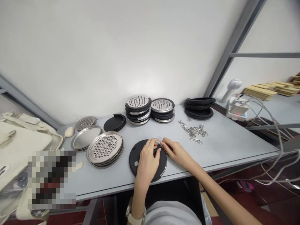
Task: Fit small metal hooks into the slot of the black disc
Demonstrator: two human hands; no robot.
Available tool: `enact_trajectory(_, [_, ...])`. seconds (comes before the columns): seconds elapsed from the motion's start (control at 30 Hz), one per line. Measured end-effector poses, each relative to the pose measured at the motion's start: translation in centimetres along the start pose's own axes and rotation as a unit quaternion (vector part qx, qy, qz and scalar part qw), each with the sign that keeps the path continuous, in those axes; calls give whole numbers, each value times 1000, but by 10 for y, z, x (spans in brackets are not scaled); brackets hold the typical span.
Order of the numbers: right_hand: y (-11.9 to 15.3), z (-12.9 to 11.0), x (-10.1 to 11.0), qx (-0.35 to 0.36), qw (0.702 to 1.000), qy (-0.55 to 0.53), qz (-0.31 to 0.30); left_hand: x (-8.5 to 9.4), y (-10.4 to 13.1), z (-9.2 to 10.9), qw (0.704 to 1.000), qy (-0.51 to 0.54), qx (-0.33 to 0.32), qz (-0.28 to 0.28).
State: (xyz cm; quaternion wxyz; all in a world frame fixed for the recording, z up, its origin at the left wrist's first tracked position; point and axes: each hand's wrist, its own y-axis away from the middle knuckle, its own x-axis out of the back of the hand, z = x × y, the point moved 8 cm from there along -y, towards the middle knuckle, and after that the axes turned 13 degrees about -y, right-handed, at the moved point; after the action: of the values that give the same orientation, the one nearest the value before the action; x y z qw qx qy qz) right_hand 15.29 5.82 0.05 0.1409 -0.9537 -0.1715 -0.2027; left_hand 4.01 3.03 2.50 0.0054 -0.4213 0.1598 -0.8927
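Near the front edge of the table lies a black round disc, with a shiny metal rim showing at its right side and a small pale round spot on its face. My left hand rests on it, fingers curled and thumb bent, holding it at the far edge. Across that far right edge, my right hand pinches a small wire clip, mostly hidden by the fingertips. A loose pile of metal wire clips lies to the right of my hands.
Perforated metal grater discs are stacked at left, beside a plain metal dish. Two stacks of black rings with grater plates stand by the wall. Black rings are piled at back right. A white bag hangs over the left end.
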Motion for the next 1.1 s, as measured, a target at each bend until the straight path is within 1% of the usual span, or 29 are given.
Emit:
enact_trajectory(0.3, [-1,0,-3,16,999,32,-4,0,1,4,1000,-1,3,-19])
enact_trajectory(0.47, [-1,1,-3,18,999,35,-4,-2,2,5,1000,11,-13,-20])
enact_trajectory(0.77, [0,-2,-3,30,999,11,-18,-3,2,9,999,-16,-47,-17])
enact_trajectory(1.1, [3,0,-3,23,999,38,-16,-2,2,12,998,-17,-52,-19])
